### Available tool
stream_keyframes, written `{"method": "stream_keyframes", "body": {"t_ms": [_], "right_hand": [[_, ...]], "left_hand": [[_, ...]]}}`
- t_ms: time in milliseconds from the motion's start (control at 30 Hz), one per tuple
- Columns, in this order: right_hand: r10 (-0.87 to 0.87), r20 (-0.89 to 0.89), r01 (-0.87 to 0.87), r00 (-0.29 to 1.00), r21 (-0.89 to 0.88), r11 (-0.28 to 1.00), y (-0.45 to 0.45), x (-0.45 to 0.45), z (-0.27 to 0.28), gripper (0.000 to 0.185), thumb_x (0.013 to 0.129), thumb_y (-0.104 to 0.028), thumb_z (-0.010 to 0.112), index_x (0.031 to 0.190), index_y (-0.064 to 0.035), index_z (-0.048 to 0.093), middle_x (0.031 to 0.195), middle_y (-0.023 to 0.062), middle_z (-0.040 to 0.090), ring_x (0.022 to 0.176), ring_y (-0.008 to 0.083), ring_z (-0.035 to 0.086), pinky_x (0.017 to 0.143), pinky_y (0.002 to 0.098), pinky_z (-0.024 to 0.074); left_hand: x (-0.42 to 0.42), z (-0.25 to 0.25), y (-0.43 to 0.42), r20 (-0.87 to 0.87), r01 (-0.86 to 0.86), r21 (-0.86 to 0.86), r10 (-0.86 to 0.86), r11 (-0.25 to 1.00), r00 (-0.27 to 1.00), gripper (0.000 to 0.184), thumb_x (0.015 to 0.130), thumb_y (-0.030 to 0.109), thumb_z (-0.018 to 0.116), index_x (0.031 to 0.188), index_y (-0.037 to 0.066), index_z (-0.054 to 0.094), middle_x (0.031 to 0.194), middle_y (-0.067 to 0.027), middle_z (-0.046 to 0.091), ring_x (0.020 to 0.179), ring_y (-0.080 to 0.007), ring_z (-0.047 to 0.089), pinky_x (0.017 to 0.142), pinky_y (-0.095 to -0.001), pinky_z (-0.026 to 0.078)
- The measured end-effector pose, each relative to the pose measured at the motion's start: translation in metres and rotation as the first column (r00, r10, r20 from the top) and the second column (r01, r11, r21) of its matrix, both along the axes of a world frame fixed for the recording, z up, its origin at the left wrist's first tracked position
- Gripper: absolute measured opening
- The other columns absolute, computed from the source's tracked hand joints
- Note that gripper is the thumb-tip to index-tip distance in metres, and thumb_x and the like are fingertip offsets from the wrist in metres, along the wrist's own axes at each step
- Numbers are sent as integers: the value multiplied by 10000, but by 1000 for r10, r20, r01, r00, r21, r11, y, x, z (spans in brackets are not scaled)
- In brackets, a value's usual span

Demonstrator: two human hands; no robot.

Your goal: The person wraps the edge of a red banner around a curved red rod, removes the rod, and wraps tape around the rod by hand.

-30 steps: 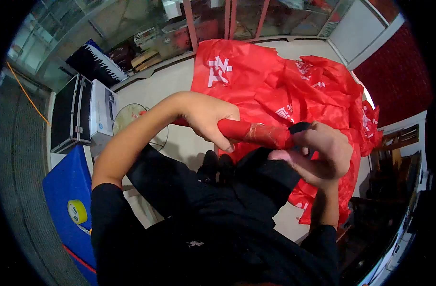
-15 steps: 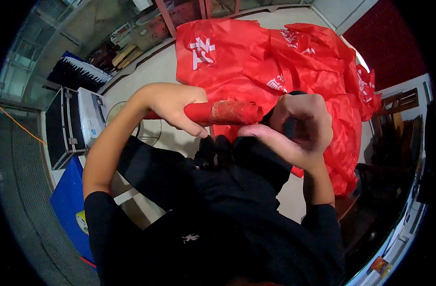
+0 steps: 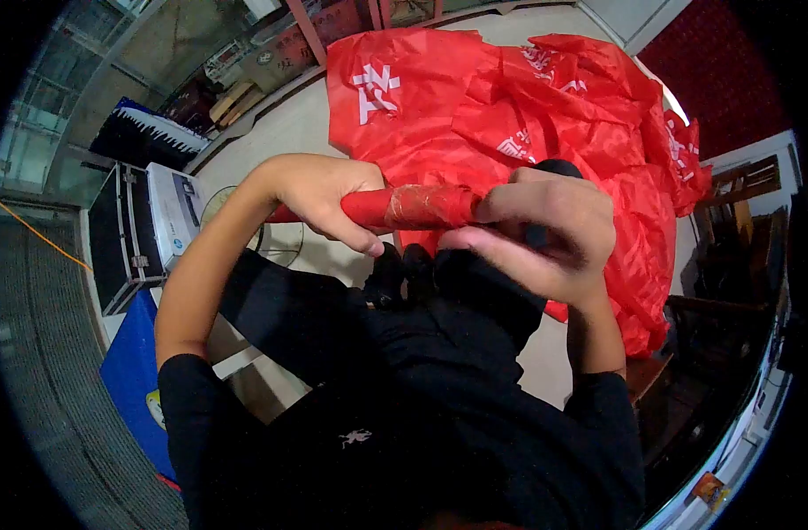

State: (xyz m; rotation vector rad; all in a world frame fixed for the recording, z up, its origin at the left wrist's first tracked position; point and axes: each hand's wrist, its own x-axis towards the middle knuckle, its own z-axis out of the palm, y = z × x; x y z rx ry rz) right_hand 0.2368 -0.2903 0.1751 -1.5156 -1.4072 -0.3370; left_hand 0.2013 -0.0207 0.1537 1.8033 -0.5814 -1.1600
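A red rolled-up tube of cloth or film (image 3: pixel 422 208), with worn pale streaks near its right end, lies level in front of my body. My left hand (image 3: pixel 323 200) is closed around its left part, thumb below. My right hand (image 3: pixel 554 228) curls at the right end, forefinger and thumb closing on the tip; those fingers hide the very end. On the floor beyond both hands spreads a large crumpled red sheet (image 3: pixel 439 106) printed with white characters.
At left stand a black case with metal edges (image 3: pixel 120 234), a white box (image 3: pixel 176 212) and a blue box (image 3: pixel 139 375). A saw-toothed panel (image 3: pixel 161 128) leans near the glass partition. Dark wooden furniture (image 3: pixel 731 238) is on the right.
My right hand's fingers have closed in from a wider curl onto the roll's right end. My left hand keeps its hold, and the view has shifted slightly.
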Motion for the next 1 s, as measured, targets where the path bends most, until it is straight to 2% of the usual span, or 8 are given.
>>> {"method": "stream_keyframes", "body": {"t_ms": [100,333,533,600,667,800,867,1000], "right_hand": [[-14,24,15,1000,-21,1000,0,-3,4,319,662,-99,894,881,-31,671,709,26,656,538,68,559,486,208,398],[-293,-282,252,913,-173,952,-9,-15,0,268,737,-69,843,946,-34,680,674,-20,582,533,20,481,478,183,313],[-300,-540,187,786,-254,949,-17,-17,-16,229,815,-90,779,1014,-25,686,562,-57,460,500,-7,416,453,195,273],[-283,-579,176,765,-234,956,-18,-19,-16,244,827,-91,768,1048,-28,687,553,-71,436,497,-8,397,452,199,262],[-199,-871,56,449,-194,979,-19,-23,-10,303,866,-113,736,1148,-33,661,543,-90,415,457,1,368,435,198,255],[-224,-924,-30,309,-245,969,-25,-17,-8,350,916,-139,680,1237,-20,610,528,-84,401,409,6,339,402,185,245],[-28,-1000,-154,-5,-27,988,-29,-14,-12,355,950,-155,632,1265,0,581,518,-82,387,372,10,315,364,180,229],[28,-993,-117,-116,41,992,-30,-17,-16,351,960,-143,612,1275,8,571,510,-82,376,368,6,311,351,177,223]], "left_hand": [[0,2,-3,65,-25,-2,25,1000,998,333,866,220,704,656,8,556,524,18,482,481,-99,468,467,-289,375],[-6,-14,-3,407,-260,-83,271,962,872,211,807,137,668,740,-38,570,557,-89,515,520,-166,505,533,-330,421],[-8,-7,-10,522,-378,139,256,915,813,169,735,97,693,852,-14,642,701,-164,636,632,-271,622,636,-357,485],[-11,-15,-12,749,-450,-2,300,893,591,122,738,81,653,819,-5,625,690,-208,619,654,-354,634,607,-418,488],[-13,-16,-13,796,-490,43,266,871,544,147,730,82,664,854,11,631,720,-206,635,692,-375,639,629,-439,500],[-23,-24,-14,951,-593,161,36,789,307,286,715,96,697,989,58,627,759,-171,665,730,-373,661,652,-457,528],[-25,-30,-11,965,-605,166,-1,779,263,320,717,97,700,1024,66,612,765,-152,666,721,-357,666,635,-446,530],[-28,-40,-10,995,-618,96,-63,780,75,336,734,103,698,1048,61,586,752,-106,644,674,-302,670,569,-405,526]]}}
